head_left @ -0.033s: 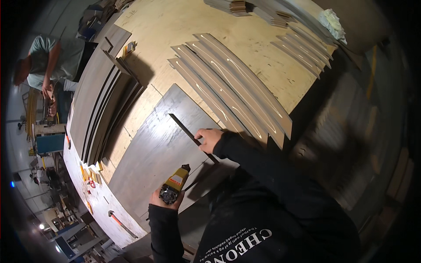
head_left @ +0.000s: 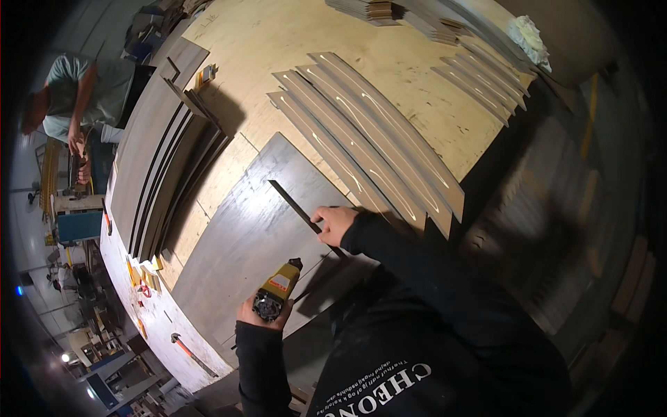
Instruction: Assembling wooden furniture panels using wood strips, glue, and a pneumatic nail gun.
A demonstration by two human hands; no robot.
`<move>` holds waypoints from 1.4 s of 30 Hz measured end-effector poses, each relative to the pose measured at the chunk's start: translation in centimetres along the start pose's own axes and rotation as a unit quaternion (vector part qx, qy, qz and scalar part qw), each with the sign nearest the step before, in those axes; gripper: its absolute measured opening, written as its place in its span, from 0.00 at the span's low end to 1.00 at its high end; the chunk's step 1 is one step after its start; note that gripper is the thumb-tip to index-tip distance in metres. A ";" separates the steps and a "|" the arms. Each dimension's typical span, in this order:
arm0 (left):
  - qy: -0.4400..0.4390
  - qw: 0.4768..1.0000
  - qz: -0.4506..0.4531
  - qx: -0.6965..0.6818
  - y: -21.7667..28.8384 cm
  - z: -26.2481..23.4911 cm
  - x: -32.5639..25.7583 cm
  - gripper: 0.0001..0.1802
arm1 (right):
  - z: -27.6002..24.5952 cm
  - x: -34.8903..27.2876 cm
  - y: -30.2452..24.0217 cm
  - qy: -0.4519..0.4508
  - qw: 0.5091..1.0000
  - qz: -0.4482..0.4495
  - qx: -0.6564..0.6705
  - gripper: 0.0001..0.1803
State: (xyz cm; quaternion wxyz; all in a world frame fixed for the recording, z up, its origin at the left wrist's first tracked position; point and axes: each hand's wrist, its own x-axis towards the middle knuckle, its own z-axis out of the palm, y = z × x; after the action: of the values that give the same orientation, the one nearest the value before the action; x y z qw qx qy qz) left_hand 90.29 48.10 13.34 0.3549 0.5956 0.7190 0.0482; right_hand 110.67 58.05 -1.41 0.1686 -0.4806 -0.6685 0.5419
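A wide grey wood-look board (head_left: 229,257) lies flat on the bench in front of me. Across it runs a thin dark strip (head_left: 286,197), whose near end passes under my right hand (head_left: 338,224). The fingers of that hand are closed on the strip and hold it against the board. My left hand (head_left: 246,314) grips a yellow and black nail gun (head_left: 281,281), held above the board's near part with its black nose pointing away from me. The gun's body hides most of the left fingers.
Overlapping boards with pale glue lines (head_left: 375,132) lie right of the board; similar pieces (head_left: 479,87) are farther back. Upright panels (head_left: 163,167) are stacked at left. A hammer (head_left: 191,353) rests on the white surface. Another person (head_left: 83,97) works at far left.
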 end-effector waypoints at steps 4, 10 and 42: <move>0.014 0.998 -0.018 -0.054 1.2 0.5 1.9 0.19 | 0.2 -2.0 -0.6 -0.007 0.999 0.010 -0.041 0.21; -0.018 0.998 -0.002 -0.052 0.9 1.6 4.2 0.19 | 0.7 -3.4 -0.5 -0.012 0.996 0.040 -0.075 0.22; -0.058 0.971 -0.077 -0.220 1.2 -0.4 10.7 0.22 | -0.3 -3.2 -1.2 -0.018 0.993 0.063 -0.096 0.24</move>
State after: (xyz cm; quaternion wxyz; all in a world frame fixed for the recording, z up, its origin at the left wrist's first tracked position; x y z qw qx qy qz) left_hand 90.60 58.14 9.39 0.5208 0.4471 0.7130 0.1435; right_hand 111.89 55.62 0.75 0.0752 -0.5258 -0.6886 0.4937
